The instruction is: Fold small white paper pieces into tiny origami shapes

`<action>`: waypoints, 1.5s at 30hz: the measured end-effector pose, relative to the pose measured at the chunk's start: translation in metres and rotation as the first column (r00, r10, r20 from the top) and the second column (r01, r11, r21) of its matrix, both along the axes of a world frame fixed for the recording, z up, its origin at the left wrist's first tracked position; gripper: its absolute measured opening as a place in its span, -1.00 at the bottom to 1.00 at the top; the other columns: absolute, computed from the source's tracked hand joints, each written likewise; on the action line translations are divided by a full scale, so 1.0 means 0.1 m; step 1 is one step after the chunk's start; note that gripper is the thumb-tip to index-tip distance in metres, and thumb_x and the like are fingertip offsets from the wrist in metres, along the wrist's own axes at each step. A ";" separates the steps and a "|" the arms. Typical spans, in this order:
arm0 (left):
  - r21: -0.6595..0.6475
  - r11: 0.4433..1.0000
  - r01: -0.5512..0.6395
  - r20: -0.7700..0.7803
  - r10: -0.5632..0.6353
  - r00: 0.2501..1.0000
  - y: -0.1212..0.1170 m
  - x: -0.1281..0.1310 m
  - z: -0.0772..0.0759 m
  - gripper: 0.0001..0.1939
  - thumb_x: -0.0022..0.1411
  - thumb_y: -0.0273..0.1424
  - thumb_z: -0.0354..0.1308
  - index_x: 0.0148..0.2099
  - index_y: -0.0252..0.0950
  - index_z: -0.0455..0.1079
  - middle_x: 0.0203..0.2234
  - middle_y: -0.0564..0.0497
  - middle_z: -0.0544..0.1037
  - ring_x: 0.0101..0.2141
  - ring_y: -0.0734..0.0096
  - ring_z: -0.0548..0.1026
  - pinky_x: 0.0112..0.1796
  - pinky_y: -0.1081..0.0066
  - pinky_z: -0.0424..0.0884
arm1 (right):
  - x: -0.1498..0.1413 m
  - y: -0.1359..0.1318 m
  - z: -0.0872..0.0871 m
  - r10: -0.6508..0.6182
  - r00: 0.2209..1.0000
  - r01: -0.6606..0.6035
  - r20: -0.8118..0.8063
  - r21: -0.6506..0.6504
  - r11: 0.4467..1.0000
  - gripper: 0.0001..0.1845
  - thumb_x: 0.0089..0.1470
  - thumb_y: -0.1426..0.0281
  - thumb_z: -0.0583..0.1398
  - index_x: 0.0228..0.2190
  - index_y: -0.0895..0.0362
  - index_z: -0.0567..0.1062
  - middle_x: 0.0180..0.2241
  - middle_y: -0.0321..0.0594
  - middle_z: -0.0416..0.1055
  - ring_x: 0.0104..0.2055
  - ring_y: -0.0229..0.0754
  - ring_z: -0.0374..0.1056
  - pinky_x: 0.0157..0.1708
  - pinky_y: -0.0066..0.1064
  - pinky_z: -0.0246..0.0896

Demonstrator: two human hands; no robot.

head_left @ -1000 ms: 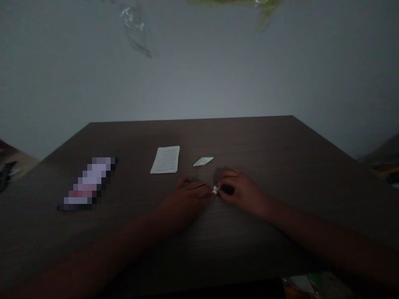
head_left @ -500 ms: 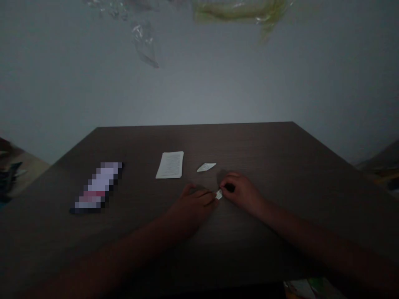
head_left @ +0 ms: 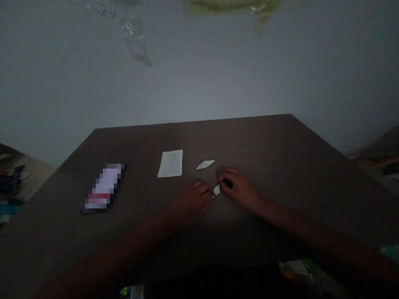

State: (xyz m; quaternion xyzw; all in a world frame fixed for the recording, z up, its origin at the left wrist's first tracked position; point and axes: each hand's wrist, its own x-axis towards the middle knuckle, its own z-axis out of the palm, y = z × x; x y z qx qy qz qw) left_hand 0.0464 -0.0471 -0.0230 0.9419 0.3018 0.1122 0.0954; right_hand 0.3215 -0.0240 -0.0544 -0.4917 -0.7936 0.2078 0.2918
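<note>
Between my two hands is a small folded piece of printed paper [head_left: 216, 190], low over the table. My left hand [head_left: 195, 201] grips its left end with the fingers bent. At its upper right end, the thumb and forefinger of my right hand [head_left: 238, 185] pinch it. Much of the paper is hidden by the fingers. Just beyond them lies a second folded paper [head_left: 205, 164], a slim diamond shape. A stack of printed paper sheets [head_left: 171, 163] lies to its left.
A phone with a blurred-out screen [head_left: 104, 187] lies on the left of the dark wooden table [head_left: 249, 141]. The table's far edge meets a pale wall [head_left: 202, 83], where clear and yellow plastic [head_left: 230, 6] hangs. Colourful items [head_left: 296, 268] show below the near edge.
The fingers of my left hand have drawn in closer together, and the paper between my hands has turned slightly. The camera view has tilted a little; the other things lie as before.
</note>
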 end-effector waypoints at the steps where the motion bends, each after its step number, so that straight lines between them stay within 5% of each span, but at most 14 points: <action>1: -0.002 1.000 -0.007 -0.002 0.007 1.000 0.00 0.00 0.00 -0.75 0.77 -0.50 0.20 0.28 -0.25 0.68 0.17 -0.13 0.80 0.18 0.05 0.72 0.28 0.10 0.60 | 0.00 -0.02 0.02 0.002 1.000 -0.002 0.000 0.002 1.000 -0.87 0.40 0.50 0.39 -0.13 0.02 0.71 -0.07 -0.13 0.69 0.05 0.05 0.62 0.17 -0.06 0.51; 11: -0.010 0.998 -0.059 -0.062 0.059 0.996 -0.02 0.00 0.02 -0.69 0.65 -0.56 0.21 0.31 -0.30 0.61 0.19 -0.21 0.77 0.20 -0.04 0.71 0.30 0.00 0.68 | -0.03 -0.19 0.14 -0.014 0.997 0.020 0.079 -0.080 0.997 -0.91 0.43 0.46 0.36 -0.18 0.03 0.62 -0.16 -0.14 0.66 -0.08 0.05 0.58 0.05 -0.07 0.51; 18: -0.069 0.980 -0.189 -0.021 0.188 0.982 0.04 -0.05 0.03 -0.70 0.59 -0.60 0.19 0.22 -0.38 0.65 0.14 -0.31 0.76 0.19 -0.17 0.72 0.28 -0.06 0.70 | -0.16 -0.31 0.28 0.147 0.981 -0.130 0.124 -0.136 0.982 -0.85 0.54 0.43 0.34 -0.15 0.02 0.72 -0.05 -0.05 0.72 0.03 0.10 0.65 0.16 -0.01 0.58; 27: -0.327 0.895 -0.305 0.250 0.393 0.885 0.17 -0.09 -0.02 -0.76 0.49 -0.57 0.34 0.10 -0.25 0.71 -0.04 -0.05 0.80 -0.04 0.15 0.79 0.09 0.18 0.75 | -0.47 -0.16 0.30 0.123 0.985 -0.147 -0.123 -0.211 0.966 -0.69 0.52 0.53 0.31 -0.01 -0.05 0.84 -0.01 -0.15 0.83 0.07 0.06 0.73 0.16 -0.06 0.64; 35: -0.514 0.815 -0.267 0.357 0.486 0.798 0.22 -0.13 -0.15 -0.80 0.59 -0.41 0.34 0.18 -0.20 0.69 0.05 -0.08 0.89 0.03 0.13 0.87 0.12 0.15 0.84 | -0.66 -0.11 0.07 -0.092 0.872 -0.112 -0.482 -0.378 0.919 -0.81 0.47 0.43 0.38 -0.05 -0.04 0.83 -0.03 -0.15 0.85 0.03 0.04 0.77 0.09 -0.08 0.70; 40: -0.641 0.750 -0.164 0.429 0.527 0.733 0.18 -0.19 -0.20 -0.73 0.54 -0.31 0.49 0.21 -0.19 0.69 0.12 -0.16 0.87 0.12 0.03 0.86 0.22 -0.03 0.83 | -0.62 -0.08 -0.03 -0.165 0.818 -0.147 -0.551 -0.477 0.866 -0.93 0.44 0.27 0.47 -0.12 -0.02 0.75 -0.13 -0.20 0.80 -0.12 -0.01 0.73 -0.11 -0.17 0.67; 45: -0.689 0.716 -0.108 0.436 0.529 0.728 0.15 -0.19 -0.24 -0.75 0.53 -0.31 0.48 0.18 -0.18 0.69 0.12 -0.16 0.86 0.13 0.01 0.85 0.20 -0.02 0.84 | -0.59 -0.13 -0.06 -0.178 0.768 -0.184 -0.615 -0.477 0.859 -0.88 0.35 0.31 0.50 -0.14 -0.03 0.70 -0.12 -0.22 0.77 -0.08 0.00 0.73 0.00 -0.11 0.67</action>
